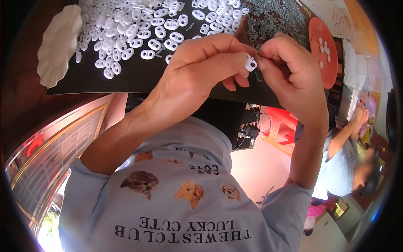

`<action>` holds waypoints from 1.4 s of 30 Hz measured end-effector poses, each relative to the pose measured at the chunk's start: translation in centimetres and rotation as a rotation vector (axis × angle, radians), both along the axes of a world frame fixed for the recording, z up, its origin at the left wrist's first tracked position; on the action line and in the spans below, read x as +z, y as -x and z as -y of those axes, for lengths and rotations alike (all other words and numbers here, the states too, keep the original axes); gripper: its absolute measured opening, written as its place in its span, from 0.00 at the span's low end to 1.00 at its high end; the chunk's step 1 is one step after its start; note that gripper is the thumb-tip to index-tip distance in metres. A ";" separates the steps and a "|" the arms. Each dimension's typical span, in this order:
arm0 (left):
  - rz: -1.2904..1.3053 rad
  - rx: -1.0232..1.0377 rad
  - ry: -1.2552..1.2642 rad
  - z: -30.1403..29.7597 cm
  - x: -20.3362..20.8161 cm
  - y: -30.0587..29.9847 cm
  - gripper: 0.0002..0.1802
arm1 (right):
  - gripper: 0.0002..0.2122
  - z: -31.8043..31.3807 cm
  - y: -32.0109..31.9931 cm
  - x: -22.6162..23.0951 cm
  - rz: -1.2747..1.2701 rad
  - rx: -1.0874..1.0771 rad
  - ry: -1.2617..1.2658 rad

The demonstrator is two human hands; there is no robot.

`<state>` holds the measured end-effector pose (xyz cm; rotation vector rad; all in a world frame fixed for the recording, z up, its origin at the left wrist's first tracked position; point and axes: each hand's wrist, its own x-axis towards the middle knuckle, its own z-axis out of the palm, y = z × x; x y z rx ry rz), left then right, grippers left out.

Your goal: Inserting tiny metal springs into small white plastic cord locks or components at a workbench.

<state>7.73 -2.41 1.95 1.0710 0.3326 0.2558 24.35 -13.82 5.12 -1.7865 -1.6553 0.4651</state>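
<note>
My left hand (195, 69) pinches a small white plastic cord-lock part (250, 64) with a round hole, held above the table's near edge. Close beside it, the thumb and forefinger of my right hand (294, 69) press together at the part's right side. What they grip, if anything, is too small and hidden to make out. Beyond my left hand spreads a heap of white oval cord-lock pieces (121, 31), each with two holes. A pile of small grey metal springs (275, 19) lies beyond my right hand.
A wavy-edged white dish (58, 46) stands at the table's left end. An orange-red plate (329, 71) with several white pieces sits at the right. The dark table (96, 84) ends just before me. A red plastic stool (279, 128) is below; another person (342, 159) works at far right.
</note>
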 end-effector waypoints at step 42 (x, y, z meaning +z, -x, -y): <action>0.131 -0.003 -0.380 -1.6 -2.0 3.5 0.10 | 0.01 -2.5 3.6 1.6 -0.383 -0.074 0.256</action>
